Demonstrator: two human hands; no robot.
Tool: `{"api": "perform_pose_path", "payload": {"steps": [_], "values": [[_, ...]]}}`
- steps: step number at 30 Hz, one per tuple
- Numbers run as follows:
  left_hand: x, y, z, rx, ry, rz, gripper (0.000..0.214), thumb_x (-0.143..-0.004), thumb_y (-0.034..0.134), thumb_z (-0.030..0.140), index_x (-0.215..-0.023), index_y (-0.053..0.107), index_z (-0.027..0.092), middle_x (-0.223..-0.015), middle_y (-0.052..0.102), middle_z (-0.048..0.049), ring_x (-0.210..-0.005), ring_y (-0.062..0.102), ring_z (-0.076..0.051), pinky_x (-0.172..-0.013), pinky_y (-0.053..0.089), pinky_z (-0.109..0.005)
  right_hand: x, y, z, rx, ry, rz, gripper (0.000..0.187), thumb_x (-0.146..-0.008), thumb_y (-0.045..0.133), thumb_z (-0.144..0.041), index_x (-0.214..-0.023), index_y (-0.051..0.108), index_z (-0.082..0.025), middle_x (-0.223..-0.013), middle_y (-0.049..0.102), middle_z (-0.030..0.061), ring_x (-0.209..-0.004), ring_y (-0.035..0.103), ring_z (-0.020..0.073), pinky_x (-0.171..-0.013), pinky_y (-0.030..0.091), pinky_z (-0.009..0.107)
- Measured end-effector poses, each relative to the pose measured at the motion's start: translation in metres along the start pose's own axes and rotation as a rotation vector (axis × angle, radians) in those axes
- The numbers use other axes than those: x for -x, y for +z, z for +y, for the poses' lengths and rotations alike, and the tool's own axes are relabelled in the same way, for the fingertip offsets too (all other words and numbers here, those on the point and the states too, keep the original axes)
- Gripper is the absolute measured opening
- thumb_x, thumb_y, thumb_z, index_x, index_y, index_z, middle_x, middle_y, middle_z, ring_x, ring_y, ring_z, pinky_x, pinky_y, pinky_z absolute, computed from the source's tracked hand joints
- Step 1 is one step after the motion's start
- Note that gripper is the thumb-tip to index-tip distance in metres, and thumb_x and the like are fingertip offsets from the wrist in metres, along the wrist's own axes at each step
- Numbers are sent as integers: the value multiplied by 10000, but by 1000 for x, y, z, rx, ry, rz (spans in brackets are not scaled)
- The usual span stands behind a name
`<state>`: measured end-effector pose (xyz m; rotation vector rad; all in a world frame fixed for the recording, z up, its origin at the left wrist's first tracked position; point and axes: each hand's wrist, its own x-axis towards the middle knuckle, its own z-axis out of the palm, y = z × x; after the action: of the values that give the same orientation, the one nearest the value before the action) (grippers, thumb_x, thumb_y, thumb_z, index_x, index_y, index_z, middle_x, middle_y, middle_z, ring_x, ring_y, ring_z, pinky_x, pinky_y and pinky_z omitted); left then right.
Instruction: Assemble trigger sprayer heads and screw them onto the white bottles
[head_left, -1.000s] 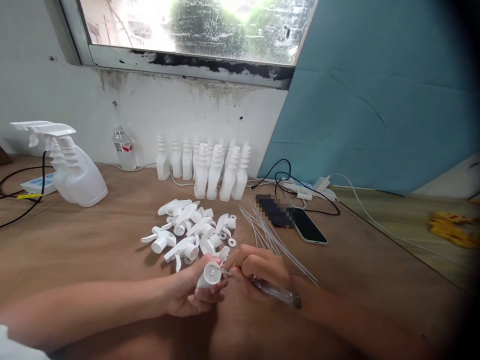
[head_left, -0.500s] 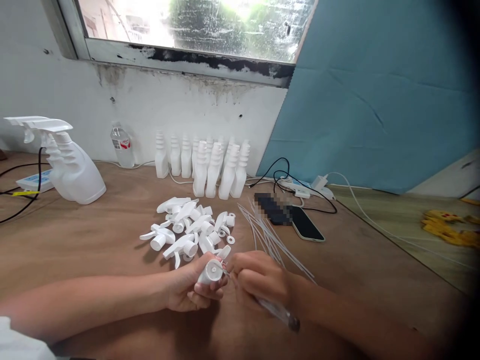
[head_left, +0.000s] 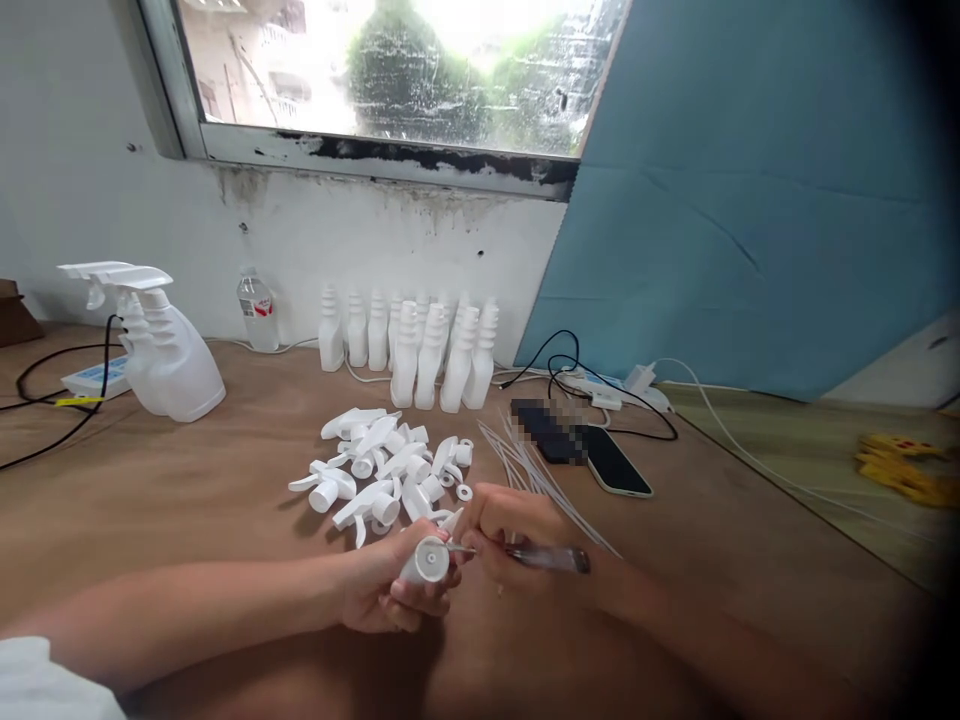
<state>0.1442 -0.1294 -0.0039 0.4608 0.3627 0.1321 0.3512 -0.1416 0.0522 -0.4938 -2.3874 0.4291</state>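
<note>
My left hand (head_left: 397, 590) grips a white trigger spray head (head_left: 426, 563), its round collar opening turned toward me. My right hand (head_left: 517, 530) is closed on what looks like a small screwdriver (head_left: 551, 559), with a see-through handle and a thin metal shaft. The shaft's tip reaches the edge of the collar; whether it goes inside I cannot tell. Just beyond my hands lies a pile of white spray heads (head_left: 379, 465), with a few small white rings (head_left: 464, 492) at its right side. Thin white dip tubes (head_left: 559, 490) lie loosely bundled behind my right hand.
White bottles (head_left: 429, 360) stand grouped near the wall. Two phones (head_left: 619, 462) lie to the right, beside cables and a power strip (head_left: 592, 382). At the left are a large spray bottle (head_left: 176, 360), a water bottle (head_left: 259, 315) and another power strip (head_left: 97, 377).
The screwdriver has swung from slanting down to nearly level as my right hand turned. The left hand still holds the spray head. The whole view has shifted slightly.
</note>
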Motion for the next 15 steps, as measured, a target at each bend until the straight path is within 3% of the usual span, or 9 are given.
{"api": "perform_pose_path", "payload": {"steps": [4,8,12,15], "values": [[-2,3,-1,-13,60,6,387,-737,653,454,-653,534,95,-483,388,51,-374,165,-9,-296,71,-111,6,2,-4,127,-194,51,202,-913,439,-129,-732,369,-185,-742,538,23,-670,525,86,-604,413,192],[-2,6,-4,36,177,39,312,-742,681,399,-718,538,123,-534,436,29,-416,264,-27,-339,128,-103,6,4,-13,275,-278,58,224,-961,363,-152,-742,404,-171,-760,556,50,-711,534,112,-649,429,233],[-3,7,-6,107,229,31,213,-783,652,323,-818,536,149,-632,485,6,-459,345,-41,-369,155,-112,-2,5,-21,322,-405,80,342,-965,270,-126,-637,350,-179,-631,458,24,-599,439,119,-533,358,251],[-4,8,-6,120,253,16,158,-793,630,274,-833,541,149,-610,464,18,-470,351,-49,-385,166,-121,-6,5,-26,383,-504,16,374,-927,307,-108,-560,309,-179,-579,379,8,-542,361,122,-488,286,273]]}}
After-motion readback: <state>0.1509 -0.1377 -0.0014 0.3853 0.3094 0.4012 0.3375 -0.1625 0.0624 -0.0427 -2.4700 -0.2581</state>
